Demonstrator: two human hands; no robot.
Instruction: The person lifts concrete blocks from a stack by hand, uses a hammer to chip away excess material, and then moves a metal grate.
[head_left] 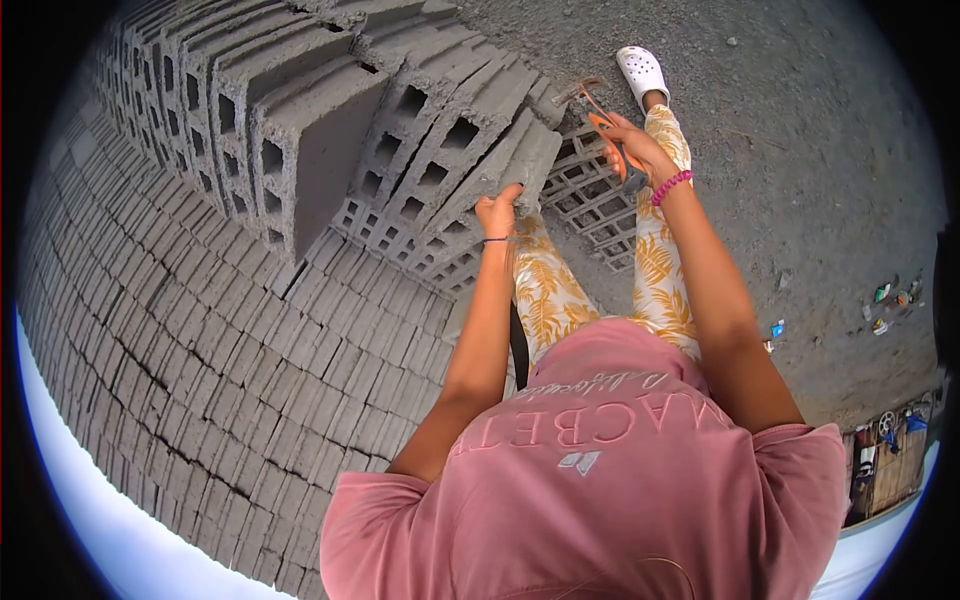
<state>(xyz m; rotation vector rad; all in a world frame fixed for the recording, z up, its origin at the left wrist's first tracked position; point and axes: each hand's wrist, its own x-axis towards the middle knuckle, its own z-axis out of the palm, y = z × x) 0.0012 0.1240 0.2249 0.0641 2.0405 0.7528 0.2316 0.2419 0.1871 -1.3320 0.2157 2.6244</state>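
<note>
My left hand point(498, 210) is closed on the edge of a grey hollow concrete block point(515, 165), the nearest of several leaning in a row. Its thumb lies over the block's rough edge. My right hand point(642, 150) is wrapped around an orange-handled hand tool point(606, 124) with a dark grey grip end. The tool's far end is thin, curved and brownish, and it points to the block's far end. My fingers partly hide the handle, and the kind of tool I cannot tell.
Stacked hollow blocks point(335, 150) rise at the left, above a wide layer of tightly packed blocks point(200, 360). More blocks point(595, 195) lie low between my legs. Gravel ground point(790, 150) spreads to the right, with scattered litter point(882, 293). A white clog point(643, 75) is on my foot.
</note>
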